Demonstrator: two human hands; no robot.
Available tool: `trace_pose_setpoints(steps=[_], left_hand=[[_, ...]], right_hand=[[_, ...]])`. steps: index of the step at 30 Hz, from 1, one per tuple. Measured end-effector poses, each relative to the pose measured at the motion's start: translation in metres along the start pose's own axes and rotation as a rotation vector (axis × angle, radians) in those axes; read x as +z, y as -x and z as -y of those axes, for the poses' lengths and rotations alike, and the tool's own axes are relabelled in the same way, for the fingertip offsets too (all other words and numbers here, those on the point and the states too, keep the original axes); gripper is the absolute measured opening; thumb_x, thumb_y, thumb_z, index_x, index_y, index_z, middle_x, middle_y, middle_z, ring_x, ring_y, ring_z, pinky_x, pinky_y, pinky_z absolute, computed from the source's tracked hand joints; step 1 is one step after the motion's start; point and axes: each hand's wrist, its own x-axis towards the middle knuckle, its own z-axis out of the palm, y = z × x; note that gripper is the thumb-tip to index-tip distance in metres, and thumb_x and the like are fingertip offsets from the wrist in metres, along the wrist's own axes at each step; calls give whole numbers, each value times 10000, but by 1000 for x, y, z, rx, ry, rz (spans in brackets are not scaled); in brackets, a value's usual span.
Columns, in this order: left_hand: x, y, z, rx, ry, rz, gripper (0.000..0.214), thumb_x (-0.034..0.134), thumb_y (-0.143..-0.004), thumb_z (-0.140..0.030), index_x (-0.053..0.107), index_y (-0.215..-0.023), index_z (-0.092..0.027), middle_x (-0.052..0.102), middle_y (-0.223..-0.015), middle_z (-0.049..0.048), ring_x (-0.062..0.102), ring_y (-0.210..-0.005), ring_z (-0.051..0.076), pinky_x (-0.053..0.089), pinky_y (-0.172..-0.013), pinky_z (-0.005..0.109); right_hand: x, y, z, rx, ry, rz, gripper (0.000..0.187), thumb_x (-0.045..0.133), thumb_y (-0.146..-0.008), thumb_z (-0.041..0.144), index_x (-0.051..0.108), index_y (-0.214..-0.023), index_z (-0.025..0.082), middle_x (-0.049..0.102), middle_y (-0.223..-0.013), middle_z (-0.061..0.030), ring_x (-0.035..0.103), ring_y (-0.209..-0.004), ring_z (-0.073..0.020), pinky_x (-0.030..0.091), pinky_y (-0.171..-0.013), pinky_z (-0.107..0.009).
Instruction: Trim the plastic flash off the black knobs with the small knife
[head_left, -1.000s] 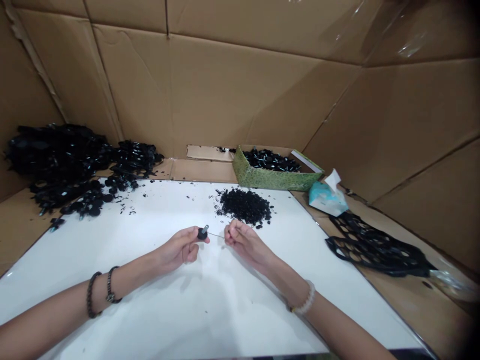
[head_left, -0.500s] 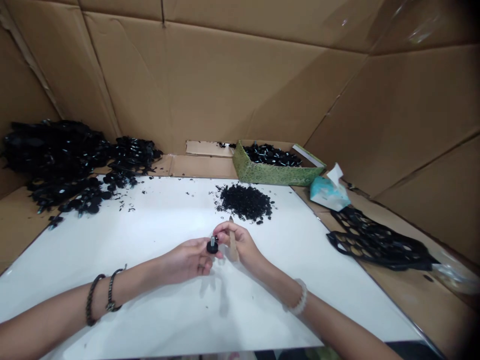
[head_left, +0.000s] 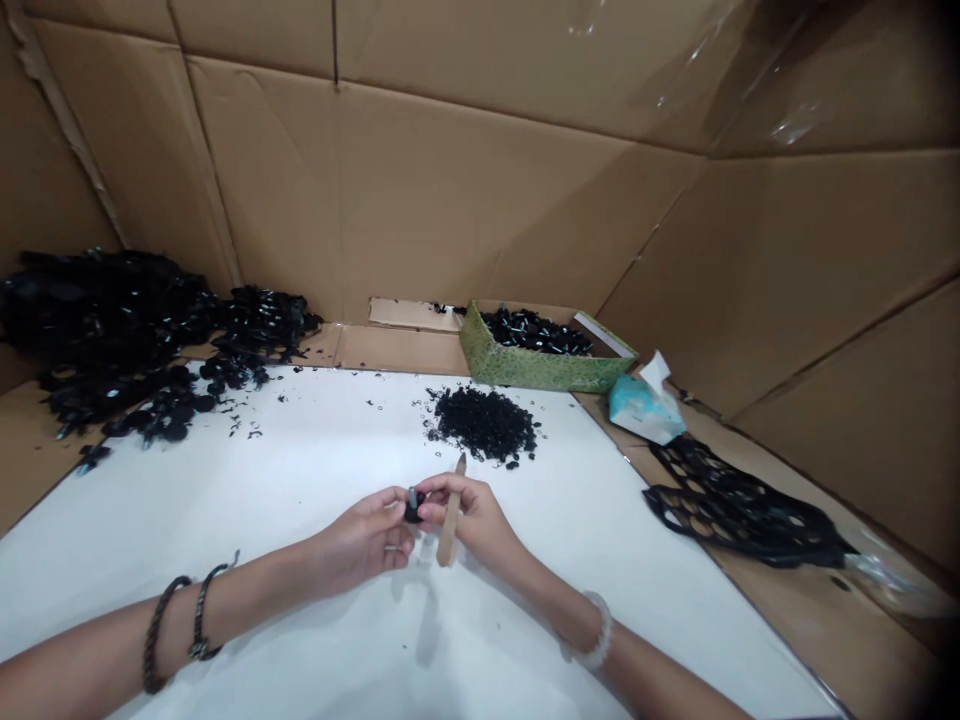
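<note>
Between the thumb and fingers of my left hand [head_left: 369,535] is a round black part with a metal stud [head_left: 412,503], its stud pointing up. My right hand [head_left: 471,512] meets it from the other side, thumb and forefinger against the black rim. Tucked in the right hand is a flat wooden stick [head_left: 451,528] with a dark pointed tip, slanting across the fingers. Whether the right fingertips also pinch a small piece is hidden. Just beyond the hands lies a pile of small black rings and scraps [head_left: 486,423].
A green box [head_left: 551,373] full of black studded parts stands at the back. Heaped black parts [head_left: 112,320] fill the far left. To the right are a tissue pack [head_left: 646,408] and perforated black sheets [head_left: 750,510]. Cardboard walls [head_left: 480,200] surround the white table [head_left: 225,500].
My right fingers have closed in on the black part. The stud stands upright still, and the wooden stick shows more of its length below the hand. The camera view has shifted slightly.
</note>
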Motion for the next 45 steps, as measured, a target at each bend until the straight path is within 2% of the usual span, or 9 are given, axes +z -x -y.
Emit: trace_pose_setpoints(steps=[8, 13, 16, 21, 28, 33, 36, 41, 45], left_hand=[[1, -1, 12, 126, -153, -24, 392, 673, -712, -489, 483, -867, -183, 571, -701, -17, 524, -543, 74, 371, -550, 217], [3, 2, 12, 161, -251, -13, 343, 579, -793, -494, 490, -926, -190, 568, -827, 11, 553, -754, 113, 377, -594, 215], [4, 2, 9, 134, -267, -11, 341, 563, -803, -497, 486, -938, -193, 558, -824, 9, 542, -723, 106, 350, -578, 213], [4, 1, 7, 103, -265, -1, 374, 596, -767, -517, 462, -887, -190, 543, -769, -7, 469, -569, 66, 302, -555, 220], [4, 3, 4, 89, -280, 58, 457, 607, -769, -497, 459, -1104, -223, 538, -827, 8, 434, -565, 64, 306, -581, 239], [8, 4, -1, 113, -218, -99, 506, 698, -712, -419, 525, -1141, -214, 524, -867, 13, 431, -600, 59, 347, -631, 236], [10, 6, 2, 196, -394, -173, 452, 662, -736, -424, 567, -1119, -204, 543, -819, 11, 413, -582, 73, 345, -593, 234], [13, 13, 5, 402, -895, -358, 286, 577, -802, -369, 629, -1034, -211, 519, -708, -7, 409, -572, 100, 343, -540, 225], [12, 12, 4, 398, -934, -389, 273, 549, -811, -361, 621, -1022, -202, 536, -746, 2, 411, -542, 89, 371, -511, 217]], right_hand=[[5, 8, 10, -3, 63, -20, 285, 786, -592, 316, 621, -766, 160, 613, -762, -3, 597, -610, -126, 481, -617, -276], [5, 8, 9, 13, -88, 17, 328, 810, -546, 330, 595, -709, 143, 639, -882, -48, 600, -679, -135, 470, -635, -277], [6, 7, 10, 84, -203, 69, 344, 813, -539, 327, 559, -679, 143, 639, -922, -51, 598, -625, -123, 455, -572, -264], [5, 6, 12, 166, -240, 107, 361, 814, -533, 318, 521, -649, 141, 635, -727, -2, 540, -510, -80, 401, -512, -225], [-3, 3, 3, 152, -149, 150, 367, 758, -607, 421, 527, -692, 149, 588, -580, 23, 542, -559, -100, 403, -565, -235], [0, 4, -5, -75, -47, 112, 310, 640, -746, 431, 480, -718, 168, 556, -742, 4, 549, -680, -119, 417, -646, -262], [2, 7, -6, -144, 88, 90, 240, 566, -809, 376, 446, -736, 182, 530, -797, -7, 527, -723, -132, 404, -660, -268], [2, 10, -6, -137, 147, 72, 234, 572, -787, 365, 450, -715, 179, 503, -779, -10, 470, -711, -132, 356, -634, -252], [-1, 8, -8, -86, 112, 92, 234, 577, -767, 360, 449, -700, 176, 466, -698, 13, 429, -649, -118, 321, -600, -242]])
